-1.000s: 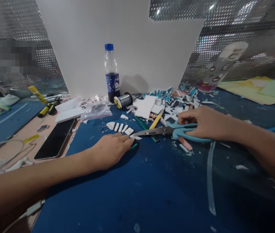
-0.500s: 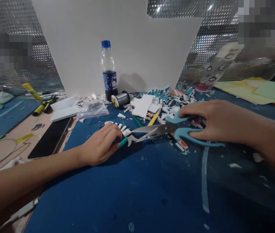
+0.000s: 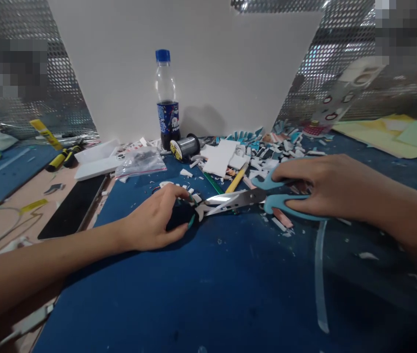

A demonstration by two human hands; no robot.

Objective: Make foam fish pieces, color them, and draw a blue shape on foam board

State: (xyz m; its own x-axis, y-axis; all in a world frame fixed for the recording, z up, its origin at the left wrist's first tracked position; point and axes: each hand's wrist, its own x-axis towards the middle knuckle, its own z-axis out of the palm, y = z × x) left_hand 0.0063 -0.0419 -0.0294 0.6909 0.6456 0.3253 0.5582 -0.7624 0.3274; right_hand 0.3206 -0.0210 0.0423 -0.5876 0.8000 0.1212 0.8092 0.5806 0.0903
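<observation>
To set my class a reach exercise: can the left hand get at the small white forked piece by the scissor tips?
Probably yes: the left hand is open, close beside the white forked piece, though the scissors crowd its other side.

so the scissors with light-blue plastic loop handles and long silver metal blades (image 3: pixel 253 196) are tipped toward the left just over the blue mat, blades slightly parted, and that little white fishtail-shaped cutout (image 3: pixel 200 211), can't tell what material, sits right by their tips
</observation>
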